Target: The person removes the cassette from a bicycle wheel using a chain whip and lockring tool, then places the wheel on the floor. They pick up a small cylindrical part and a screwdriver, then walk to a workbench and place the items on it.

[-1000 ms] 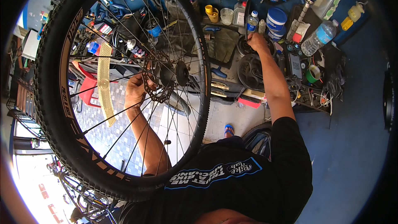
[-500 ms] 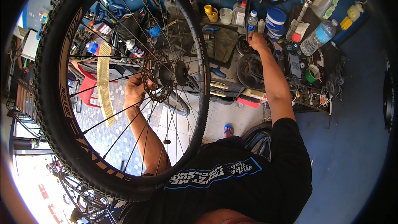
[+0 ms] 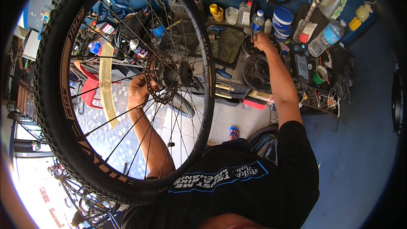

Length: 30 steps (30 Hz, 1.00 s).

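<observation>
A bicycle wheel [image 3: 47,114] with a knobbly black tyre stands upright on the left and fills much of the picture. My left hand [image 3: 138,92] is closed at its middle, gripping by the hub [image 3: 173,75] beside the disc brake rotor [image 3: 153,95]; spokes cross in front of that arm. Stretched out to the far side of the workbench, my right hand [image 3: 263,42] has its fingers pinched together over a round dark part [image 3: 247,47]. A dark strip [image 3: 255,12] comes down to those fingertips. Whatever they hold is too small to make out.
A chainring with crank [image 3: 256,73] lies on the bench near my right forearm. Behind it stand blue-and-white tubs [image 3: 282,18], a small water bottle [image 3: 258,21] and a large one [image 3: 325,38]. A blue-handled tool [image 3: 223,73] lies near the bench edge. A red chair [image 3: 90,93] stands beyond the wheel.
My right hand has shifted very slightly, with its fingers still pinched over the same spot. The wheel and my left hand look unmoved.
</observation>
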Tool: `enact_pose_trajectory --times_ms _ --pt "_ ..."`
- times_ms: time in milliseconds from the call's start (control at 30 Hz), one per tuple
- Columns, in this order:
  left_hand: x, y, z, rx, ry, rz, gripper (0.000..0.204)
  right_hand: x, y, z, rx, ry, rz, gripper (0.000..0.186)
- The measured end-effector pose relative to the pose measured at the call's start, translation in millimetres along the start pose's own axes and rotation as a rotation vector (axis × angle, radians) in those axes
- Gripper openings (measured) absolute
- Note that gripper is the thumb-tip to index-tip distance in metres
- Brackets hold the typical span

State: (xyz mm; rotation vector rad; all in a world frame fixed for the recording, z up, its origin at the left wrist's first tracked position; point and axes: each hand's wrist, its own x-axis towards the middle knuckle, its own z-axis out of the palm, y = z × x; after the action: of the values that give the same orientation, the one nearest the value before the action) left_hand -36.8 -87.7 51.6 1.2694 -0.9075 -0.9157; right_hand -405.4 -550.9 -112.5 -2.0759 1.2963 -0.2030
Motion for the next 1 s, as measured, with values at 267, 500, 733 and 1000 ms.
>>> enact_pose_trajectory --times_ms 267,500,733,1000 --pt "-2 1 0 0.015 0.020 0.006 0.026 -16 -24 0 -0.254 0.120 0.028 0.020" --pt "-3 1 0 0.004 0.034 0.031 0.026 -36 -43 -5 -0.199 0.055 0.078 0.019" --pt "-8 1 -3 -0.028 0.057 0.024 0.023 -34 -49 1 -0.220 0.041 0.108 0.027" --pt "5 -1 5 -0.023 0.035 -0.001 0.021 -43 -47 7 0.101 0.115 -0.041 0.032"
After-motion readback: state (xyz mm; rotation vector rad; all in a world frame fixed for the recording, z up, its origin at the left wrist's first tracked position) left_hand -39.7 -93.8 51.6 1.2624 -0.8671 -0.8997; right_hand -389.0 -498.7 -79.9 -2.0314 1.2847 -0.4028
